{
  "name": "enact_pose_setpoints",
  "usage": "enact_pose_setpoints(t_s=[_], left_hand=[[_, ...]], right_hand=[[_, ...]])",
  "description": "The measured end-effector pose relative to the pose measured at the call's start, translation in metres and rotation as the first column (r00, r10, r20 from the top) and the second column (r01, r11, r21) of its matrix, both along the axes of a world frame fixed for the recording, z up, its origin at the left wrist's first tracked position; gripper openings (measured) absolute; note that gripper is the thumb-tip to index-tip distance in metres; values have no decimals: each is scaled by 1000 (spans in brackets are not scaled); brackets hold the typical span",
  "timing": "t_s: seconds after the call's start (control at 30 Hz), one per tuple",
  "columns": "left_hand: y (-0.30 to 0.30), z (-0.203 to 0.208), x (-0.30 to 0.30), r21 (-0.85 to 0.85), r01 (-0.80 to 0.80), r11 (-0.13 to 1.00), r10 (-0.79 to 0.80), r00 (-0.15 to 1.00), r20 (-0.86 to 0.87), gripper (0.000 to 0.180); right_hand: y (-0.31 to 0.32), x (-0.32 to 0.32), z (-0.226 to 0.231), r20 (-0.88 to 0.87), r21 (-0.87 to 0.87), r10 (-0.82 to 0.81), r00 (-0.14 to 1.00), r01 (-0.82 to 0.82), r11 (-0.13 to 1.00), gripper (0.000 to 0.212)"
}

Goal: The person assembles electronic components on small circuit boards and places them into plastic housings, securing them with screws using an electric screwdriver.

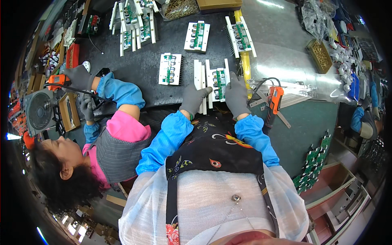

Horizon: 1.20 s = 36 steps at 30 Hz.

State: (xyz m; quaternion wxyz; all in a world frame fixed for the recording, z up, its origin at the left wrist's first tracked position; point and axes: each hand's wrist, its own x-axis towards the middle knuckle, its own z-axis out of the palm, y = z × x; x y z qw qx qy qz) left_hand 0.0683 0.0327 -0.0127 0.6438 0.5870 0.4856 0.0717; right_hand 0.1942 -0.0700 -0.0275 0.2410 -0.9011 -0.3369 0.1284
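At the table's near edge stands a white metal heat sink assembly with a green circuit board point(219, 84) between its two upright plates. My left hand point(195, 98), in a grey glove, closes round a separate pale metal plate point(199, 75) just left of that assembly, its thumb lying across toward the board. Against the assembly's right side plate, my right hand point(237, 94), also gloved in grey, presses with its fingers along the edge and grips it. The palm sides of both hands are hidden. An orange and black power screwdriver point(275, 99) is close to the right of my right hand.
Similar board assemblies point(170, 69) stand farther back on the dark table point(122, 61). To the left, a co-worker's gloved hand point(79, 77) holds an orange power tool point(58, 81). A box of screws point(319, 56) and a group of green circuit boards point(313, 163) lie to the right.
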Motion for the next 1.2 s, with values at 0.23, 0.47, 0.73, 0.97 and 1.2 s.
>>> enact_pose_setpoints(t_s=[0.23,0.47,0.73,0.97,1.2], left_hand=[[6,4,5,-89,53,995,-57,998,-40,32],[9,8,-5,-264,-42,964,64,995,76,36],[34,13,-19,-671,38,741,308,868,389,41],[45,22,-15,-606,84,791,225,882,415,42],[53,26,-7,-584,166,794,148,880,452,42]], right_hand=[[-1,3,12,-165,95,-29,986,45,994,34],[-4,8,-4,-294,120,-122,948,163,979,32],[-11,22,3,-356,82,-101,929,139,987,25],[-13,20,1,-415,172,-39,909,120,978,22],[45,7,50,-252,447,230,940,-98,889,32]])
